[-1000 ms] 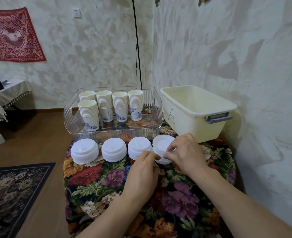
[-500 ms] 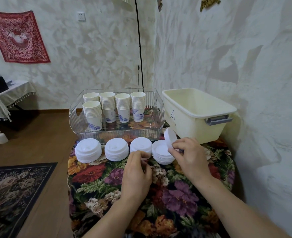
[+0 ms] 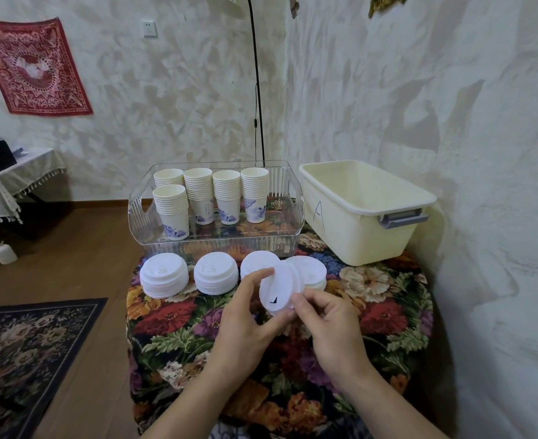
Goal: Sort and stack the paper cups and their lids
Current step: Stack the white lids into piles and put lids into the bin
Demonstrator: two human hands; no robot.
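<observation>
A single white lid (image 3: 279,288) with a small black mark is held tilted above the floral table between both hands. My left hand (image 3: 245,324) pinches its left and lower rim; my right hand (image 3: 331,324) pinches its lower right edge. Behind it lie several stacks of white lids (image 3: 164,278), (image 3: 216,272), (image 3: 258,264), (image 3: 310,270) in a row. Several stacks of paper cups (image 3: 198,194) with blue prints stand in a clear plastic bin (image 3: 217,245) further back.
A cream tub (image 3: 359,236) marked "A" sits at the table's right rear, close to the wall. The floral tablecloth (image 3: 182,340) covers a small table. A lamp pole (image 3: 258,90) rises behind the bin. Wooden floor and a dark rug (image 3: 23,343) lie left.
My right hand lifted one lid off the rightmost stack and brought it toward me. My left hand left the third stack and took hold of the same lid.
</observation>
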